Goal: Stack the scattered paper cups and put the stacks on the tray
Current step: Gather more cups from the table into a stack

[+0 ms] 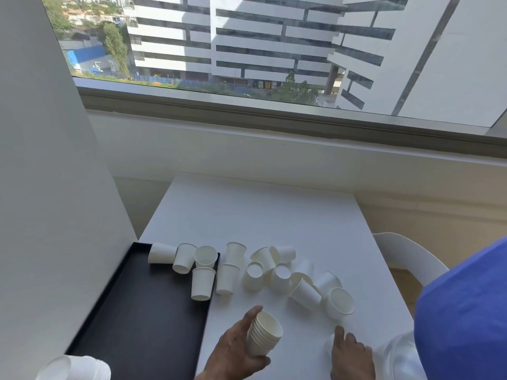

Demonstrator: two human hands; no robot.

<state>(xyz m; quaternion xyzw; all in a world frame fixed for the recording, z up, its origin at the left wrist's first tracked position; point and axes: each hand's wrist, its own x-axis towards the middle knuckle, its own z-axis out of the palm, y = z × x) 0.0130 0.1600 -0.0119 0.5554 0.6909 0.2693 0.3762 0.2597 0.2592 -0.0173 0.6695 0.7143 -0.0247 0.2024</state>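
My left hand [236,349] grips a stack of several nested white paper cups [264,335], tilted, just above the white table [274,215] near its front edge. To the right, my right hand [352,352] rests low on the table with fingers curled round a faint, blurred white cup [330,345]. Several loose cups [279,275] lie scattered across the table's middle, some upright, some upside down, some on their sides. The black tray [137,311] lies at the left, with a few cups [203,281] at its far end.
Another stack of white cups [74,368] lies on its side at the tray's near left corner. A white wall [41,187] closes off the left side. A white chair [406,256] stands on the right, behind my blue sleeve [466,311]. A window ledge runs behind the table.
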